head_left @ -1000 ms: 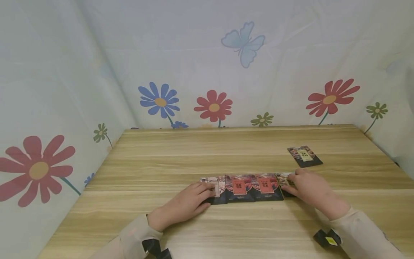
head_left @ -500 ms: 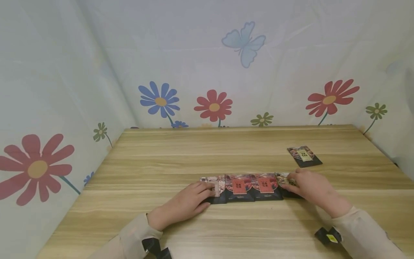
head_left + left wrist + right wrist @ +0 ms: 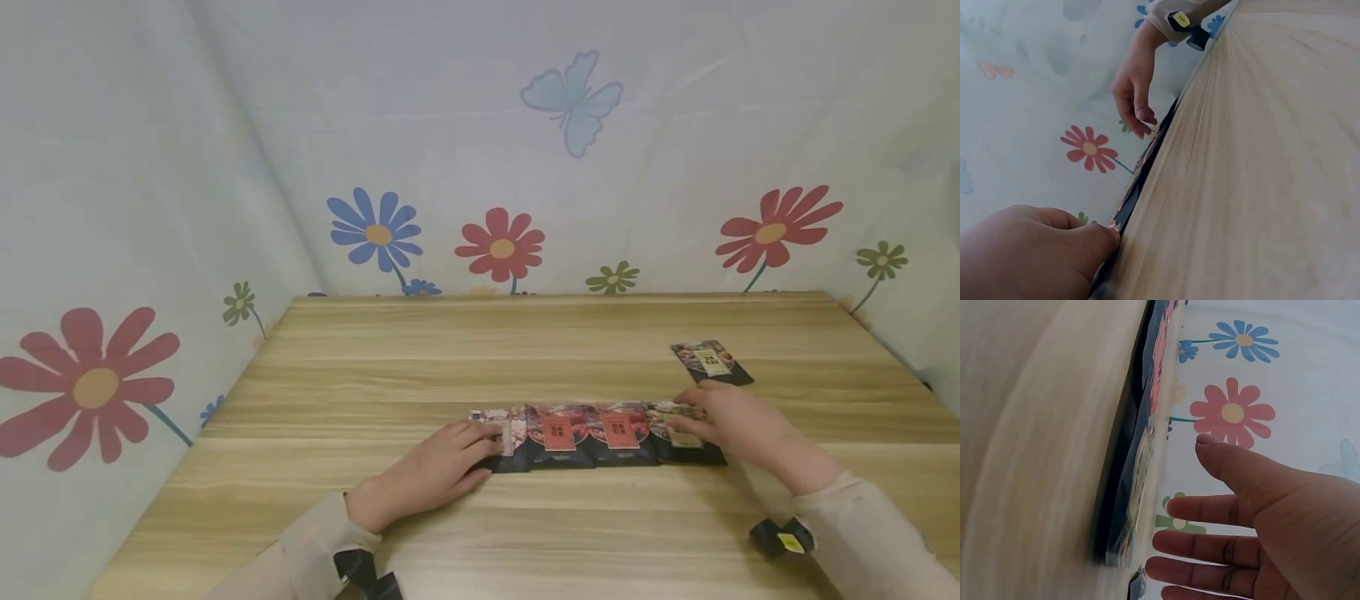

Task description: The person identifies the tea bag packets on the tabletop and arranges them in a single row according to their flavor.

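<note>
Soft, dim light, with pale sheen on the near tabletop (image 3: 525,542), blurry in the right wrist view

This is a small screened-off nook, like a booth, built around a wood-grained tabletop (image 3: 480,346); whether it stands in a home, an office or a workshop cannot be told. A pale, creased sheet (image 3: 420,108) rises behind the tabletop and along its left and right sides, hiding the room. Its cheerful print, with a blue butterfly (image 3: 573,102) high above the tabletop and a red flower (image 3: 501,248) just behind its far edge, suggests a nursery-style curtain.
</note>
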Action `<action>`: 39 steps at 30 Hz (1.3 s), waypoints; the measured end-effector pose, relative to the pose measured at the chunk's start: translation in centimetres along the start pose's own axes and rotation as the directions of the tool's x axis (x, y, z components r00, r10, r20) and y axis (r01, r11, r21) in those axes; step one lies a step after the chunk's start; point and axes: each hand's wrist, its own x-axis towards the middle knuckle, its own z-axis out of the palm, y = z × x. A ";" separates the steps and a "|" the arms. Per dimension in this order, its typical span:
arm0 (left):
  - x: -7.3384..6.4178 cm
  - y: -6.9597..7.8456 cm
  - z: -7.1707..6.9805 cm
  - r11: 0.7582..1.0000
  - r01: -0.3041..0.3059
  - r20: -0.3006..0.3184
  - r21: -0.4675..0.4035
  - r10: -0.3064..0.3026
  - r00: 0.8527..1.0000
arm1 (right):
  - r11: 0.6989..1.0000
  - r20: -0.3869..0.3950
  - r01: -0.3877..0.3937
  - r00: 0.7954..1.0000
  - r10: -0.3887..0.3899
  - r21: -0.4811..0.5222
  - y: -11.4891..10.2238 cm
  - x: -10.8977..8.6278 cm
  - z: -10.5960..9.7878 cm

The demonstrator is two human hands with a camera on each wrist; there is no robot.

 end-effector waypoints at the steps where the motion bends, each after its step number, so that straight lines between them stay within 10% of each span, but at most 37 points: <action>1: 0.0 0.0 0.0 1.000 0.002 0.003 -0.001 -0.002 1.000 | 1.000 -0.004 0.005 1.000 -0.005 0.003 0.2 0.1 -0.1; 39: 0.0 0.0 0.0 0.999 -0.036 -0.034 0.016 0.037 0.999 | 0.999 0.037 -0.047 0.998 0.047 -0.003 7.7 4.0 0.4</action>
